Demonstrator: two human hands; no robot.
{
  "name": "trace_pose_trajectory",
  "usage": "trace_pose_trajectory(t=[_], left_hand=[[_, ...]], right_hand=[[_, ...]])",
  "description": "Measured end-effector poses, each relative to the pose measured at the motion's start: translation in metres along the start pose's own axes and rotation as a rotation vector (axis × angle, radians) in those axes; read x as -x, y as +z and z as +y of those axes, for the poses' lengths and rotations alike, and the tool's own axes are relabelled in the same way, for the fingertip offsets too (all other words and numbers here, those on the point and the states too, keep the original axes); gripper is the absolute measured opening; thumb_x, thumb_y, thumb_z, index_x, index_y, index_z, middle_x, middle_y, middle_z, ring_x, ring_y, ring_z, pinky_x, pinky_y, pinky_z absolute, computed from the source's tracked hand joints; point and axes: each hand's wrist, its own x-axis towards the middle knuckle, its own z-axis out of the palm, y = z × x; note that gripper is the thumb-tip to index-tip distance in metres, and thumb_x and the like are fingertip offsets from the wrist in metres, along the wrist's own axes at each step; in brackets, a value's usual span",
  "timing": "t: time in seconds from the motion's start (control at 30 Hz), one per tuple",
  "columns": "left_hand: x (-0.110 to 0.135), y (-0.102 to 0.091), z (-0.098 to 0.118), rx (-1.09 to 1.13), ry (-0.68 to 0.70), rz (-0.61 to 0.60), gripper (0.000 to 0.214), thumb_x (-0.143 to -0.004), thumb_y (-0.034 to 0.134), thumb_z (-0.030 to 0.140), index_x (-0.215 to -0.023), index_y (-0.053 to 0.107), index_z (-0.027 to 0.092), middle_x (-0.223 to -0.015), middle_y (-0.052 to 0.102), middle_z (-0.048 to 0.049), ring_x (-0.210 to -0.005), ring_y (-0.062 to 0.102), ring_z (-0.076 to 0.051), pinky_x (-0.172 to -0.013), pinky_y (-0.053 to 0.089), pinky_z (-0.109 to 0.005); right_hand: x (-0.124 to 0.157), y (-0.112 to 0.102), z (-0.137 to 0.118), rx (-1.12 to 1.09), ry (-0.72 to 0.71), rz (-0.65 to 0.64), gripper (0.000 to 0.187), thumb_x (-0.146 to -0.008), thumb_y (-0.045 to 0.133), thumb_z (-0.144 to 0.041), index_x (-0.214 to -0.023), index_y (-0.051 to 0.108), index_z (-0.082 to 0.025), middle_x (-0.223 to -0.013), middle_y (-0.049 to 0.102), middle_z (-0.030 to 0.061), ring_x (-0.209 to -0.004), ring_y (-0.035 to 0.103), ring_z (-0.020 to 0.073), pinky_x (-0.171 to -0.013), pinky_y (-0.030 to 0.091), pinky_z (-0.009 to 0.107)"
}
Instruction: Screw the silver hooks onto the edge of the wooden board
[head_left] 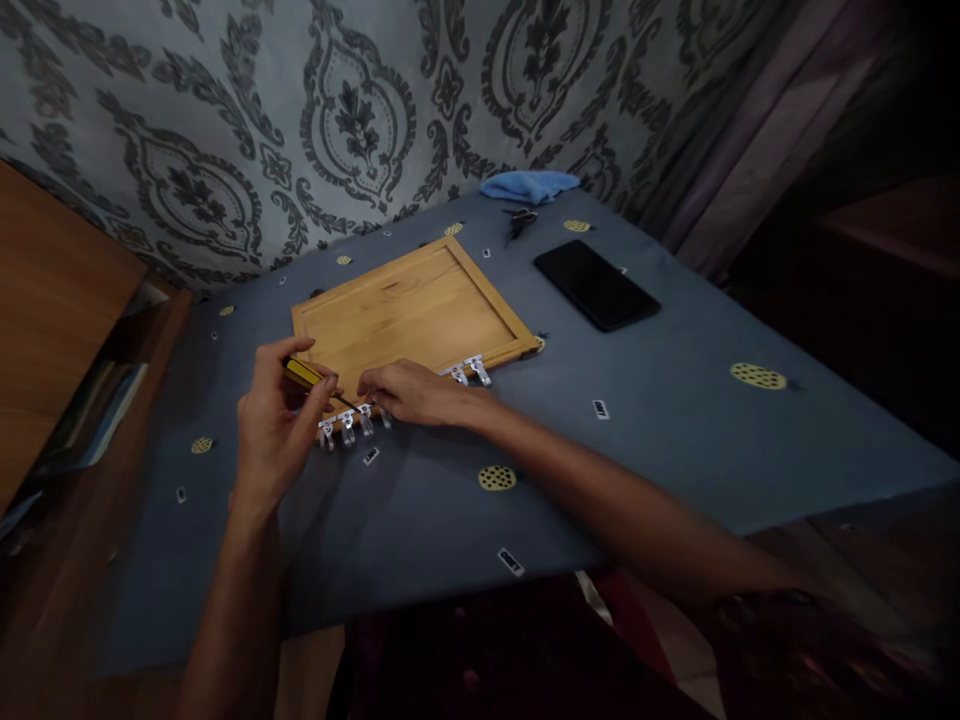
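A flat wooden framed panel (pixel 409 305) lies on the grey-blue tablecloth (pixel 675 420). Metal hinges are fixed along its near edge, one set (pixel 346 425) under my hands and another (pixel 469 372) to the right. My left hand (pixel 277 425) is closed round a yellow-handled screwdriver (pixel 304 374) whose dark shaft points at the left hinge. My right hand (pixel 409 392) rests on the panel's near edge, fingers curled and pinching at the hinge beside the screwdriver tip.
A black phone (pixel 596 284) lies right of the panel. Behind it sit a blue cloth (pixel 529 185) and a small dark tool (pixel 519 220). A wooden shelf unit (pixel 52 320) with books stands at the left. Patterned wallpaper backs the table.
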Motion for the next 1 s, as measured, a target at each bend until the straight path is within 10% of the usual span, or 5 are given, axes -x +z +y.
trace_pose_trajectory(t=[1.0], left_hand=[[-0.0006, 0.0062, -0.0028, -0.083, 0.022, 0.029, 0.04, -0.092, 0.07, 0.032, -0.127, 0.054, 0.024, -0.099, 0.074, -0.0012, -0.074, 0.075, -0.014, -0.066, 0.063, -0.026]], right_hand=[[-0.0008, 0.0, -0.0001, -0.028, 0.015, 0.006, 0.028, -0.099, 0.055, -0.006, -0.118, 0.074, -0.014, -0.108, 0.08, 0.0143, -0.1, 0.071, 0.0231, -0.083, 0.047, 0.031]])
